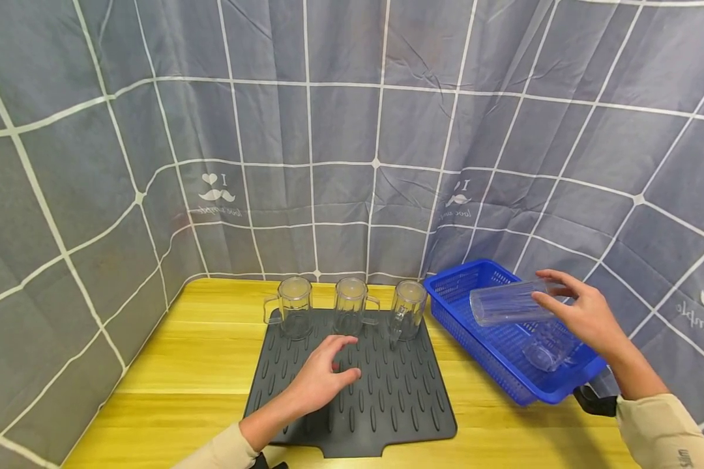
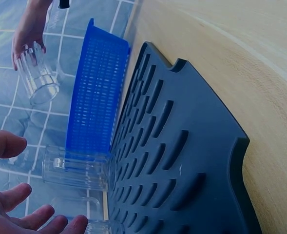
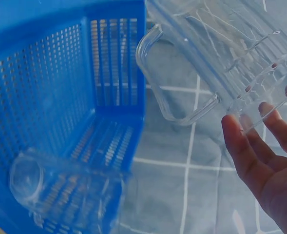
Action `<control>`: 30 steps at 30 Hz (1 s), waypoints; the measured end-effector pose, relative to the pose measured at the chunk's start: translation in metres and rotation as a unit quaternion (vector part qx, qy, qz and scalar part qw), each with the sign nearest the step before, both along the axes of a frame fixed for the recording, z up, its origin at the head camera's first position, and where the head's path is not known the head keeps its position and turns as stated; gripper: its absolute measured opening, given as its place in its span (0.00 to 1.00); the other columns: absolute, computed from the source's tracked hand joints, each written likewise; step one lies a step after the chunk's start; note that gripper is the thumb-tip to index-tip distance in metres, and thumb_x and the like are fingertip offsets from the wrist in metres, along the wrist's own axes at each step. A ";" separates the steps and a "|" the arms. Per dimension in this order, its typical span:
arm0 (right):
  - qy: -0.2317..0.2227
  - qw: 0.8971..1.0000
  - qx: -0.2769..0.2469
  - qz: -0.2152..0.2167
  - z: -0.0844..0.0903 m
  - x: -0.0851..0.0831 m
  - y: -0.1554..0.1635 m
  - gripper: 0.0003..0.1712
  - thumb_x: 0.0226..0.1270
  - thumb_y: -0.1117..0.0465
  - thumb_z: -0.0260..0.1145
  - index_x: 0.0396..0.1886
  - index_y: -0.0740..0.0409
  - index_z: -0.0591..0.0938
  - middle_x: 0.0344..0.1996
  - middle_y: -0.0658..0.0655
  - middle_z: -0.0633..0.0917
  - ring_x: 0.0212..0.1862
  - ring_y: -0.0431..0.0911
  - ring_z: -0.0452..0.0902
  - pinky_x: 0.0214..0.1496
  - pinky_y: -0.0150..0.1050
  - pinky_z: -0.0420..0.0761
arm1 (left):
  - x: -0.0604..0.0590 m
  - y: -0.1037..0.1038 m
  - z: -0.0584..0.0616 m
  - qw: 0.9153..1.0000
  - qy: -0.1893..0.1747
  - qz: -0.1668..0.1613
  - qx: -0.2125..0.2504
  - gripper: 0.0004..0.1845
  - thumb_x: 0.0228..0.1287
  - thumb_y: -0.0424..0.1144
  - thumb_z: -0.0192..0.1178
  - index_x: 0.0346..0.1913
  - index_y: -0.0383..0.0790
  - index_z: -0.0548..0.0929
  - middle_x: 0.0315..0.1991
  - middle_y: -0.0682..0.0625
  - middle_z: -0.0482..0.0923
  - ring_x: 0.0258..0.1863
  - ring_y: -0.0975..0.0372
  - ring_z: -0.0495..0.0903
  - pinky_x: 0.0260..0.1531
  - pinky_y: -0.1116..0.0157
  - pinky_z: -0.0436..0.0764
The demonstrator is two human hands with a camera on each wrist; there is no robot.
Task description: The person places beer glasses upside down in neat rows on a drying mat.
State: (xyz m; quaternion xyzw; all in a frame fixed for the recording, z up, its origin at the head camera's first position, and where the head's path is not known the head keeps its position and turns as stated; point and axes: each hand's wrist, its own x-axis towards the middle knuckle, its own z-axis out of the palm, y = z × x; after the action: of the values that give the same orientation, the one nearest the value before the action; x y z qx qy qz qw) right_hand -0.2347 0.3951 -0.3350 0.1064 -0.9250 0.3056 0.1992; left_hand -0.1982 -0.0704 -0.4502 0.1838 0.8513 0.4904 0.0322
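My right hand (image 1: 583,316) grips a clear glass mug (image 1: 501,304) near its base, holding it tilted on its side above the blue basket (image 1: 481,352). The mug's handle shows in the right wrist view, hanging off its side. Another clear glass (image 3: 65,187) lies inside the basket. Fingers spread and relaxed, my left hand (image 1: 317,378) hovers over the dark drying mat (image 1: 358,410) and holds nothing. Along the mat's far edge three glass mugs stand in a row: a left mug (image 1: 296,309), a middle mug (image 1: 350,307) and a right mug (image 1: 409,309).
The mat lies on a yellow wood-grain table (image 1: 176,371). Grey curtain (image 1: 340,130) with white grid lines encloses the table at the back and sides. The basket's left corner stands close to the right mug and the mat's far right corner.
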 end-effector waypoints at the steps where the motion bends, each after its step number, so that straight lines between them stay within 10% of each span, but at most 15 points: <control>1: -0.004 1.000 -0.013 0.008 -0.001 0.000 -0.001 0.27 0.71 0.50 0.67 0.67 0.51 0.77 0.52 0.31 0.77 0.44 0.18 0.71 0.34 0.28 0.79 | 0.000 0.000 0.000 1.000 0.002 -0.002 0.002 0.29 0.67 0.47 0.64 0.70 0.49 0.73 0.69 0.47 0.68 0.61 0.50 0.75 0.47 0.53 0.80; 30: -0.093 0.960 -0.229 0.134 -0.040 -0.006 -0.068 0.23 0.77 0.58 0.61 0.68 0.55 0.74 0.55 0.40 0.77 0.49 0.31 0.79 0.40 0.34 0.86 | 0.000 0.005 0.002 1.000 0.007 -0.003 0.000 0.29 0.67 0.48 0.64 0.70 0.48 0.73 0.67 0.47 0.69 0.49 0.56 0.74 0.39 0.58 0.75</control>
State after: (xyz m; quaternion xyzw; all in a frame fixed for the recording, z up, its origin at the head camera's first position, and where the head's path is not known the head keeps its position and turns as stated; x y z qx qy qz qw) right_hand -0.2402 0.3272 -0.3755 0.1518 -0.8218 0.5419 0.0885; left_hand -0.1978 -0.0654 -0.4480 0.1896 0.8508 0.4894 0.0279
